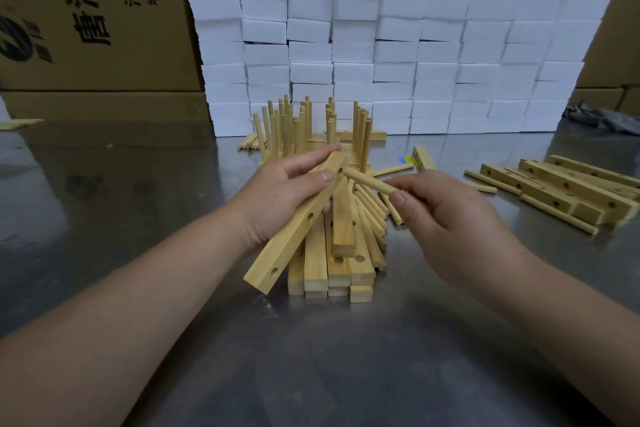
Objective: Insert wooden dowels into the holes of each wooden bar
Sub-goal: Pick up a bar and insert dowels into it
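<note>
Hands over the surface (138, 184), the left hand (280, 198) grips a tilted wooden bar (298, 229) and the right hand (446, 218) pinches a dowel (370, 182) at its top hole, all holes seemingly unfilled; finished bars (304, 128) stand behind, the stack of empty bars (332, 263) waits.

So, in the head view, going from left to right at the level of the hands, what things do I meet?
The left hand, gripping a drilled bar → the dowel, its tip at that bar's end hole → the right hand, pinching the dowel → a loose heap of drilled bars.
</note>
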`<state>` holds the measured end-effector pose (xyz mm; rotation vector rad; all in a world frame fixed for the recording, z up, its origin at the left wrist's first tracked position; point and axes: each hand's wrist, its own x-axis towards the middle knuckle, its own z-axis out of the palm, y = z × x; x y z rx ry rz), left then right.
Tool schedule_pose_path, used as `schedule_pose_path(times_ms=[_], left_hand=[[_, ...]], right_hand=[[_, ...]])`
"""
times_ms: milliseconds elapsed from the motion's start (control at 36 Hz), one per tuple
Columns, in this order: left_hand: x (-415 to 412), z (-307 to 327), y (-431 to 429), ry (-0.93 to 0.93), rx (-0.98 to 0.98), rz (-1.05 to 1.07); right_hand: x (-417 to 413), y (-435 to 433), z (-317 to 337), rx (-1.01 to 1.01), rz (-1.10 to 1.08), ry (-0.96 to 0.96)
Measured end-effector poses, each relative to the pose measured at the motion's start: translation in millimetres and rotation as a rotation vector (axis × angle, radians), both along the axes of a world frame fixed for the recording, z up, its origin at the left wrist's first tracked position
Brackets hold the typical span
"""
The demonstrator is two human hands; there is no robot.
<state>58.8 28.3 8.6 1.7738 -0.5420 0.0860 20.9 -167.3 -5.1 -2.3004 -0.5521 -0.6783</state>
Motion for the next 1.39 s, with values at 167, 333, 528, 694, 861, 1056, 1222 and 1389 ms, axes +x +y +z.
schedule_pose_path(times_ms=[167, 333, 528, 694, 861, 1056, 1222, 1389], left_hand=[[-4, 0, -3, 0.045, -0.017, -0.023], [-7, 3, -4, 0.051, -0.057, -0.027], [-10, 5, -7, 0.036, -0.099, -0.001], [-11, 5, -8, 0.06, -0.083, -0.019], [-8, 4, -6, 0.077, -0.009, -0.043], [-10, 8, -7, 0.042, 0.082, -0.048], [-12, 9, -7, 0.085, 0.094, -0.147], [-10, 11, -7, 0.22, -0.195, -0.15]], right_hand=[[-1, 0, 1, -0.025, -0.02, -0.004], [-2, 0, 2, -0.08, -0.037, -0.019], [-3, 0, 4, -0.078, -0.061, -0.036], [-6, 0, 5, -0.08, -0.1, -0.054], [-10, 1, 8, -0.077, -0.117, -0.041], [-12, 2, 8, -0.131, -0.166, -0.043], [-12, 3, 8, -0.131, -0.197, -0.015], [-15, 2, 9, -0.058, -0.157, -0.03]])
